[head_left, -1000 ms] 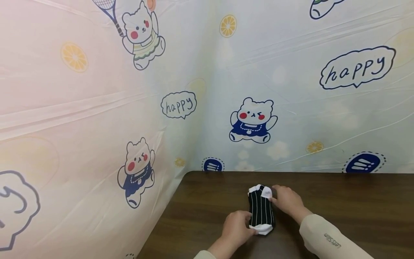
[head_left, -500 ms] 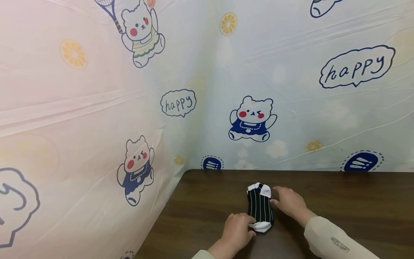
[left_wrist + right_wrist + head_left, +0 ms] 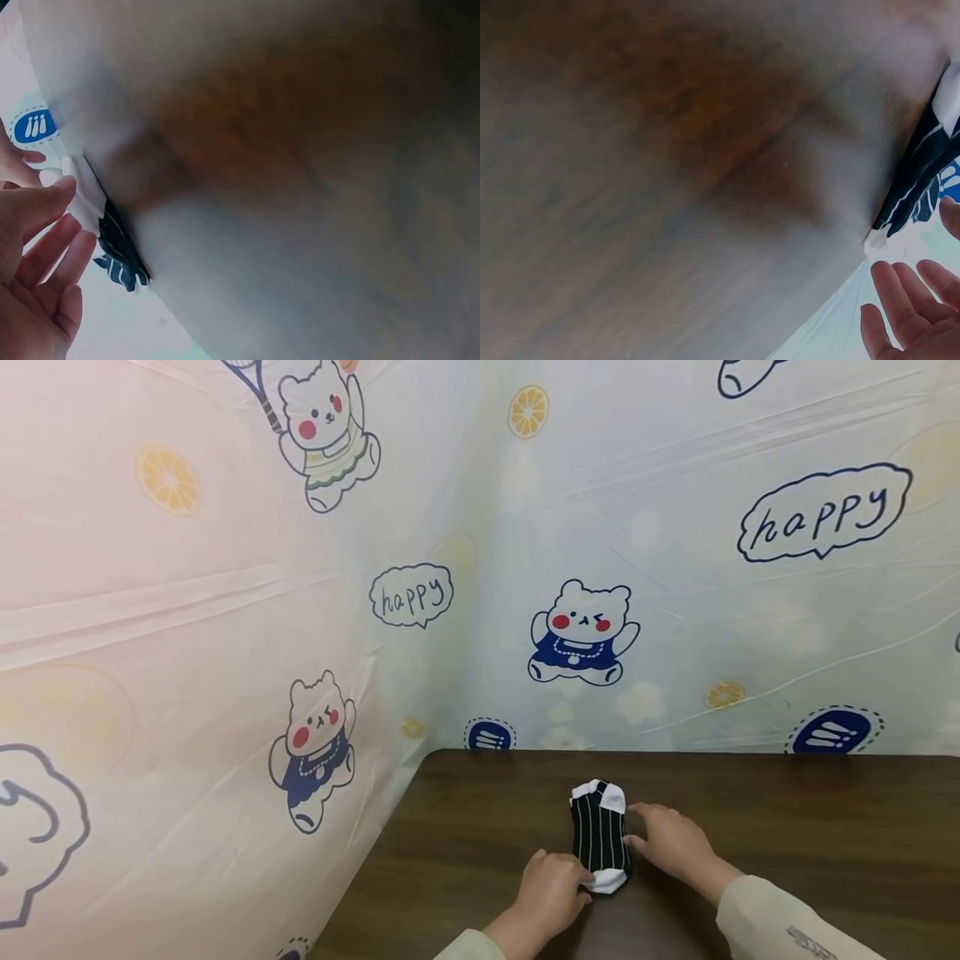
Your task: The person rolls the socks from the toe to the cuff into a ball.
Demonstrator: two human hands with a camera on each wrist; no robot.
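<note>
A black sock (image 3: 600, 837) with thin white stripes lies flat on the brown table. Its white toe points towards me, and white heel and cuff patches show at the far end. My left hand (image 3: 549, 895) touches the left side of the toe with its fingertips. In the left wrist view, that hand's (image 3: 37, 255) thumb and fingers stand apart beside the white fabric. Along the sock's right edge, near the heel, my right hand (image 3: 675, 841) rests with thumb and fingers spread. The right wrist view shows loosely extended fingers (image 3: 904, 307) beside the sock (image 3: 915, 169).
The wooden table (image 3: 825, 827) extends to the right and behind the sock. A patterned cloth (image 3: 675, 568) with bears, orange slices and lettering hangs behind and to the left of it. Both wrist views are largely filled by the blurred tabletop.
The left index finger has shifted onto the sock's toe. My right hand has drawn slightly towards me along the sock's edge. The whole scene has drifted a little upward in the head view.
</note>
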